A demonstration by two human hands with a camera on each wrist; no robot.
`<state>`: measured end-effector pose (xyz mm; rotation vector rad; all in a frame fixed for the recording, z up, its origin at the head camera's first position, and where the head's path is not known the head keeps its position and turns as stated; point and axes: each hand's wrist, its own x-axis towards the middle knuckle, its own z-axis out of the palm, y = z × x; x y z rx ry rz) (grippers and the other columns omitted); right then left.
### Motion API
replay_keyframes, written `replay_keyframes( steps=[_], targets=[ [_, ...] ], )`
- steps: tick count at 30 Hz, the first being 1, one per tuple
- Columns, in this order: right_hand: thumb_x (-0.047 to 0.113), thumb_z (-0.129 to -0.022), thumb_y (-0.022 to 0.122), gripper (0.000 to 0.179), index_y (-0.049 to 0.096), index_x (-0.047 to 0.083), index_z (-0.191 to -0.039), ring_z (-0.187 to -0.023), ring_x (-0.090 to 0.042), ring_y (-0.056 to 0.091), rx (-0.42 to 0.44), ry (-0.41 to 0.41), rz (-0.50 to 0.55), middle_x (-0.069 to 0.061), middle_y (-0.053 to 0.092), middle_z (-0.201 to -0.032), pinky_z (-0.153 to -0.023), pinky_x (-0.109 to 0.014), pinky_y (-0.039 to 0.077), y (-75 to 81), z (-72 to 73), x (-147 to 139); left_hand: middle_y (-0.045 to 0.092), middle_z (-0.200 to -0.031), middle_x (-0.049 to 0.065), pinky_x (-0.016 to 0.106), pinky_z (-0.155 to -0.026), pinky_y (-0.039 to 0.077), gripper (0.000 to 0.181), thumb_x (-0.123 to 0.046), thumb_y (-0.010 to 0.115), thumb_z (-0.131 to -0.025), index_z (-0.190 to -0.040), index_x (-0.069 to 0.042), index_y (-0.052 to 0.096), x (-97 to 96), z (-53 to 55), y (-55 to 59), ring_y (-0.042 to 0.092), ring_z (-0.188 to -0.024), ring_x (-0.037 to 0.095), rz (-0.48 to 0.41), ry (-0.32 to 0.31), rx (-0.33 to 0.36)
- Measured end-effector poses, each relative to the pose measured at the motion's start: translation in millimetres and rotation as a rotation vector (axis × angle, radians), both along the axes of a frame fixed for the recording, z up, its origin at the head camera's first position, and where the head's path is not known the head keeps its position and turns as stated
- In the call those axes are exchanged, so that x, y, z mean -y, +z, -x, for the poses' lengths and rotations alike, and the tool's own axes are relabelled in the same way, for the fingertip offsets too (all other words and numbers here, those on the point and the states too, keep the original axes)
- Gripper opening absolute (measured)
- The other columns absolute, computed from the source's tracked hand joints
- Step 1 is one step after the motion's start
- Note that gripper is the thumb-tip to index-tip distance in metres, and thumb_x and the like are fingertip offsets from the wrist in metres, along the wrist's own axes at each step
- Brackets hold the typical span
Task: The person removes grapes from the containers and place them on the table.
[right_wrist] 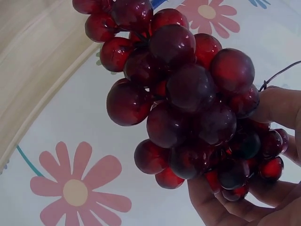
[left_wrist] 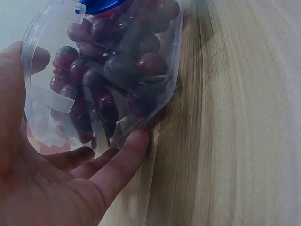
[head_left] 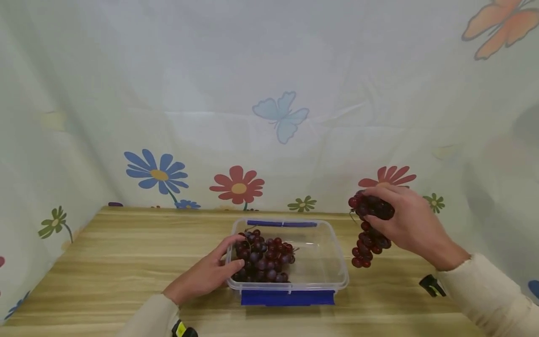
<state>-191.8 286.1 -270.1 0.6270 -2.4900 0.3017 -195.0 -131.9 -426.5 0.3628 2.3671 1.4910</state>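
A clear plastic food container (head_left: 320, 264) with blue side clips stands on the table, with a bunch of dark red grapes (head_left: 269, 257) in its left part. My left hand (head_left: 210, 273) grips the container's left side; in the left wrist view, fingers (left_wrist: 123, 162) lie against its outer wall and the thumb reaches over the rim. To the right of the container, my right hand (head_left: 414, 224) holds another bunch of grapes (head_left: 370, 245) up in the air. That bunch (right_wrist: 188, 94) hangs down from between the thumb and fingers, apart from the container.
The wood-grain table (head_left: 147, 248) extends to both sides of the container. Behind and beside it hangs a pale cloth (head_left: 202, 131) printed with flowers and butterflies. A dark strap piece (head_left: 432, 285) sits at the right wrist, and a black and yellow one (head_left: 183, 330) at the left.
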Motion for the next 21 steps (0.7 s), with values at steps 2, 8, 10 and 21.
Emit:
replay_keyframes(
  steps=[2,8,10,21],
  targets=[
    [0.013,-0.075,0.092,0.049,0.073,0.018,-0.12,-0.1,-0.036,0.071,-0.006,-0.007,0.004,-0.01,0.076,-0.112,-0.081,-0.06,0.057,1.3,-1.2,-3,0.023,-0.173,0.01,0.041,-0.086,0.05,0.056,-0.045,0.06,-0.105,-0.155,-0.043,0.036,-0.3,1.0,0.5,0.041,-0.147,0.055,-0.002,-0.01,-0.007],
    [0.011,-0.074,0.092,0.05,0.073,0.022,-0.118,-0.094,-0.034,0.071,-0.017,-0.015,0.011,-0.011,0.076,-0.105,-0.078,-0.058,0.056,4.5,-5.9,-6,0.029,-0.168,0.011,0.046,-0.083,0.055,0.055,-0.044,0.06,-0.105,-0.155,-0.04,0.036,-1.7,1.5,2.3,0.05,-0.139,0.05,-0.005,-0.018,-0.002],
    [0.01,-0.074,0.092,0.05,0.072,0.023,-0.118,-0.094,-0.035,0.071,-0.013,-0.014,0.01,-0.012,0.076,-0.104,-0.077,-0.059,0.056,5.0,-6.9,-5,0.026,-0.17,0.01,0.055,-0.093,0.055,0.055,-0.044,0.06,-0.105,-0.154,-0.04,0.037,-1.5,1.0,2.3,0.045,-0.144,0.053,-0.003,-0.01,-0.006],
    [0.011,-0.073,0.093,0.053,0.073,0.018,-0.122,-0.105,-0.041,0.069,0.008,-0.047,0.02,-0.015,0.076,-0.117,-0.084,-0.063,0.054,4.6,-14.9,-6,0.023,-0.173,0.01,0.062,-0.102,0.05,0.054,-0.047,0.061,-0.104,-0.152,-0.046,0.038,-0.8,-1.4,0.9,0.038,-0.147,0.057,0.02,0.015,-0.013]
  ],
)
